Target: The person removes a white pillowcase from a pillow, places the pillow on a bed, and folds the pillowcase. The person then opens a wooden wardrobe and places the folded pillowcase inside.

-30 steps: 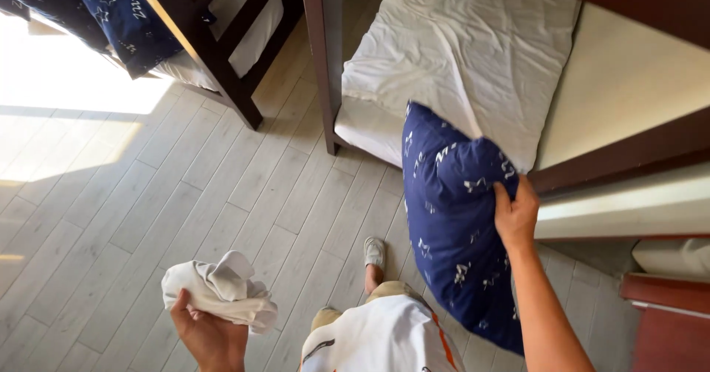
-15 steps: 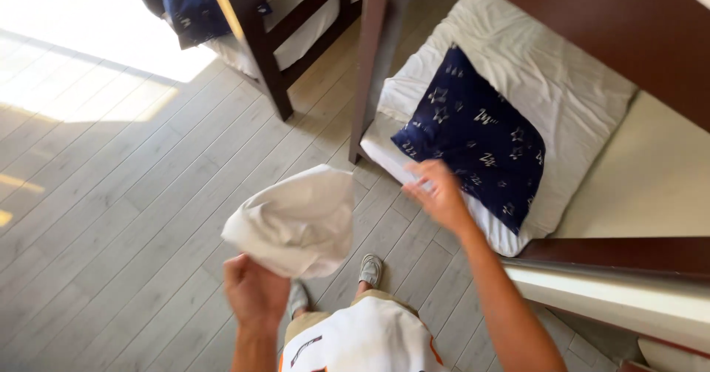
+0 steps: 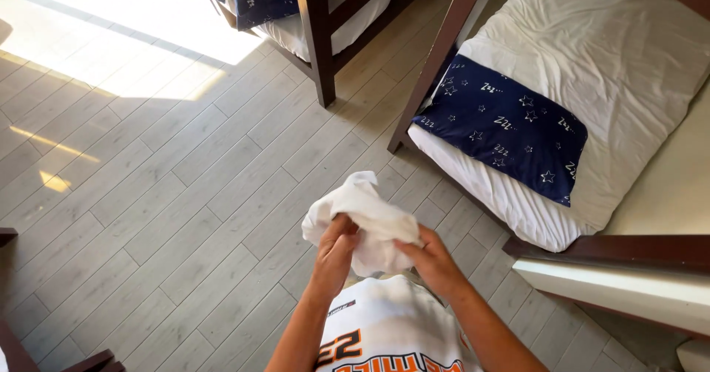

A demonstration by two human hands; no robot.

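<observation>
pale grey plank floor [image 3: 148, 217], dark wooden bunk frames. both left hand [image 3: 336, 250] and right hand [image 3: 433, 261] are closed on a crumpled white cloth [image 3: 362, 220], held mid-air. i'd find its corners first, near the navy star-printed pillow [image 3: 503, 128].

I see two bare forearms entering from the lower edge of the head view, with no sleeves, watch, rings or gloves visible on either. The left hand [image 3: 334, 252] and the right hand [image 3: 433, 262] are both uncovered, fingers unadorned. Between the arms, the torso carries a white shirt [image 3: 384, 320] of smooth, slightly creased fabric. Its front bears large orange block characters outlined in dark trim, plus a small dark rectangular patch near the upper left of the print.
</observation>
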